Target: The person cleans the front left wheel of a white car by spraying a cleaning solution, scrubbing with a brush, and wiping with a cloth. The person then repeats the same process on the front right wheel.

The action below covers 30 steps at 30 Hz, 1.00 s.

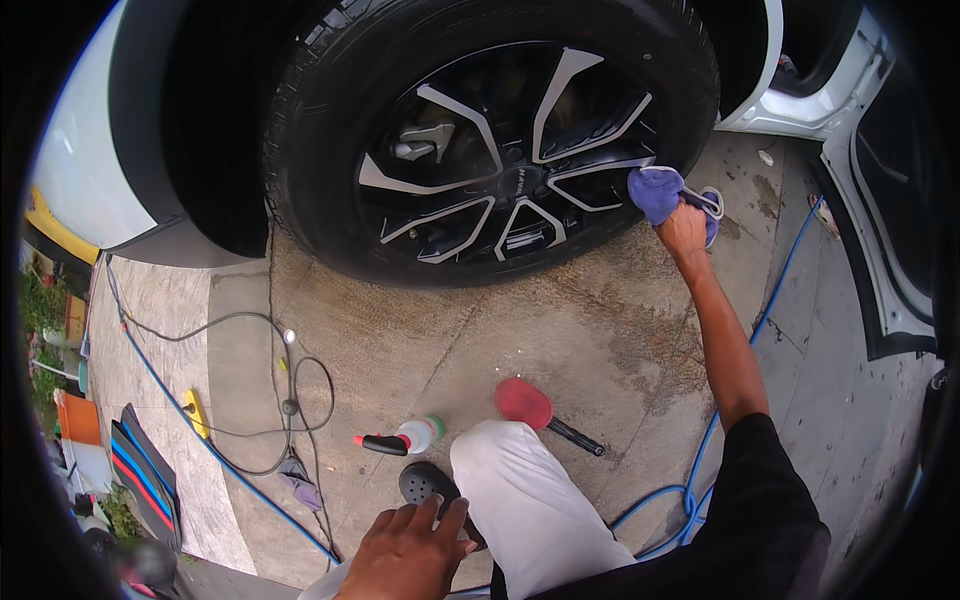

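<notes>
My right hand (684,225) grips a folded purple cloth (655,193) with pale edging. The cloth meets the right side of the alloy wheel rim (517,180), at the outer end of a spoke. Around the rim sits a black tyre (322,202). My left hand (409,551) hangs low in the view near my knee, holding nothing, fingers spread and pointing forward. Just ahead of it on the concrete stand a spray bottle (421,435) with a black and red trigger head and, farther right, a red-headed applicator (523,403) with a black handle.
A blue hose (772,300) runs along the right and coils beside my leg. Black cables (247,431) with a yellow power socket (196,414) lie at left. An open white car door (862,225) stands right. Striped mats (146,480) lie at far left.
</notes>
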{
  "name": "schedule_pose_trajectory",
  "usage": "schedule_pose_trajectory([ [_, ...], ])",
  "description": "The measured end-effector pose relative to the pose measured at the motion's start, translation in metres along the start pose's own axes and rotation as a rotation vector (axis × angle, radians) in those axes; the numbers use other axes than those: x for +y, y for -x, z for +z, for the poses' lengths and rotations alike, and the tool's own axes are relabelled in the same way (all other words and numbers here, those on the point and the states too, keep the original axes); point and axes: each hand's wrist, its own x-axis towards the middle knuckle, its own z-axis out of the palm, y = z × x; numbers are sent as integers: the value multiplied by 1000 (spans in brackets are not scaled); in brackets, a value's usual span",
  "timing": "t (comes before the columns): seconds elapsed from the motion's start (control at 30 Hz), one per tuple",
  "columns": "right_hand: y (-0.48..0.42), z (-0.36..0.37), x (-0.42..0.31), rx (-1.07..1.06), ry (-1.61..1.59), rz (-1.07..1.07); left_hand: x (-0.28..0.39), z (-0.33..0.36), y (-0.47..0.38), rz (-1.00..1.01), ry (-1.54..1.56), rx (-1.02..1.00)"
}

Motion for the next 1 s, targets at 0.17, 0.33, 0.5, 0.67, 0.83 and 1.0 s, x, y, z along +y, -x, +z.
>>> schedule_pose_trajectory([
  [0.17,-2,10,-66,-388,-65,81,7,9,19,98,58,-18],
  [0.33,10,-12,-166,-181,-1030,364,7,11,9,70,-50,-4],
  [0.5,10,-63,-191,19,-1446,594,6,3,-9,54,7,-119],
  [0.67,-35,-106,-158,-311,-565,133,20,4,-11,180,-56,-41],
  [0.83,-42,-130,-70,-249,-328,280,27,5,-7,212,-146,-4],
  [1.0,-26,-133,-114,62,-676,326,27,6,1,244,-69,19],
])
